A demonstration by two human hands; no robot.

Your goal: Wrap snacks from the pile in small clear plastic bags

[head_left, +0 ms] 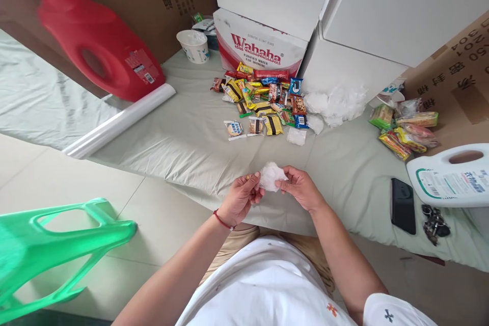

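Observation:
Between my two hands is a crumpled piece of thin whitish plastic [271, 176], held just above the near edge of the covered surface. My left hand [244, 194] pinches its left side with thumb and fingers. On the right side, my right hand [300, 187] grips it the same way. Beyond the hands lies a pile of small wrapped snacks [263, 94] in yellow, red, blue and brown wrappers. A flat white plastic packet [296, 136] rests at the pile's near right, beside a heap of crumpled clear plastic [336, 104].
Behind the snacks stands a Wahaha carton [262, 46], with a paper cup [193, 46] to its left. A red jug [103, 41] and a plastic roll [120, 121] are at left. More snacks [407, 127], a phone [403, 206], keys [435, 224] and a white bottle [451, 175] lie right. A green stool [61, 244] stands on the floor.

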